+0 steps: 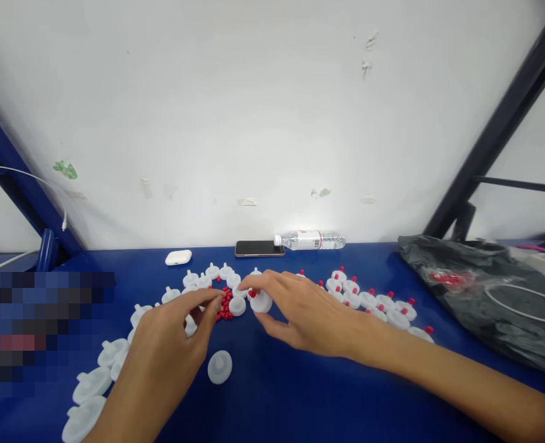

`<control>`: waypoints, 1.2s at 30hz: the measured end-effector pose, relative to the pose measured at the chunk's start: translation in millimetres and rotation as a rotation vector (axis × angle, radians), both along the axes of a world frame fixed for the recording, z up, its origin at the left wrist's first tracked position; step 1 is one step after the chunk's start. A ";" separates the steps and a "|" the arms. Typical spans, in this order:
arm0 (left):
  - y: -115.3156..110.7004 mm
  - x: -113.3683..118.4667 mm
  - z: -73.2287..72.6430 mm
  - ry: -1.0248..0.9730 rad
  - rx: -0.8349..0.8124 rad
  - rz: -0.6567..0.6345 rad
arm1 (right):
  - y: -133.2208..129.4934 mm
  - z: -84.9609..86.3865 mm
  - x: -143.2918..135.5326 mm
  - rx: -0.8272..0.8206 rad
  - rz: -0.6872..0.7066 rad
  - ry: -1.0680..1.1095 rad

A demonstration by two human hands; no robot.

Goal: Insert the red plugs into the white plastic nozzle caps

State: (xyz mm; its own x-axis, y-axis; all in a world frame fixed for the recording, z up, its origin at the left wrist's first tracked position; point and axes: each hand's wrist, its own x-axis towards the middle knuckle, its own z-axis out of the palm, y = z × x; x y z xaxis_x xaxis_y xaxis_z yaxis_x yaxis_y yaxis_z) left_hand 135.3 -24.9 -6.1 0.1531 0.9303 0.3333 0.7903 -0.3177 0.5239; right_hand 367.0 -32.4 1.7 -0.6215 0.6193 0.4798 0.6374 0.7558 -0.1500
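My right hand (302, 317) grips a translucent white spouted lid (262, 303) between thumb and fingers, with a red cap (252, 293) at its spout. My left hand (173, 335) is closed in a pinch beside a pile of small red caps (226, 304); whatever its fingertips hold, if anything, is too small to make out. Close to the pile stands another white lid (237, 306). A single lid (219, 367) lies apart, nearer to me. Bare-spouted lids (91, 384) curve along the left, partly hidden by my left hand.
Several lids with red caps (352, 299) stand at the right, beyond my right forearm. Along the wall lie a white earbud case (178, 258), a phone (258, 248) and a water bottle (309, 240). A dark plastic bag (480, 314) covers the blue table's right side.
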 end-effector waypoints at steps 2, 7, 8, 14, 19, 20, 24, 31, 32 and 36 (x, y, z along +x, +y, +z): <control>4.1 1.4 -7.0 0.183 -0.013 -0.038 | 1.1 -2.2 0.5 -0.135 -0.039 -0.102; 8.2 7.7 -19.2 0.460 -0.097 -0.109 | 7.0 -10.4 0.9 -0.226 -0.029 -0.181; 8.6 7.4 -20.9 0.480 -0.100 -0.111 | 7.9 -11.0 0.8 -0.228 -0.037 -0.182; 10.6 4.7 -24.5 0.572 -0.102 -0.113 | 9.9 -10.5 1.3 -0.160 -0.190 -0.073; 8.1 6.6 -21.5 0.638 -0.101 -0.145 | 14.0 -20.5 4.7 -0.113 -0.087 -0.116; 7.3 6.9 -20.2 0.647 -0.101 -0.153 | 14.9 -22.4 5.2 -0.113 -0.074 -0.126; 6.6 9.4 -15.8 0.664 -0.107 -0.177 | 18.4 -25.1 5.5 -0.109 -0.040 -0.100; 6.9 11.7 -16.4 0.642 -0.095 -0.190 | 20.6 -19.2 3.2 -0.093 -0.020 -0.002; 6.0 11.1 -16.3 0.629 -0.085 -0.180 | 19.2 -17.8 2.2 -0.091 -0.008 0.029; 2.7 8.3 -15.5 0.566 -0.032 -0.116 | 8.8 -12.6 -3.7 -0.135 0.084 0.089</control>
State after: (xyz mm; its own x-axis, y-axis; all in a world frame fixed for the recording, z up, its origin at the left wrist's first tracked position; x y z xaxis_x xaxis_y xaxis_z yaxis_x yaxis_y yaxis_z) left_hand 143.6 -22.2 -21.7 0.4011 0.9050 0.1417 0.9111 -0.4101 0.0404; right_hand 363.3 -23.7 -10.9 -0.6325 0.6295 0.4513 0.5526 0.7750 -0.3066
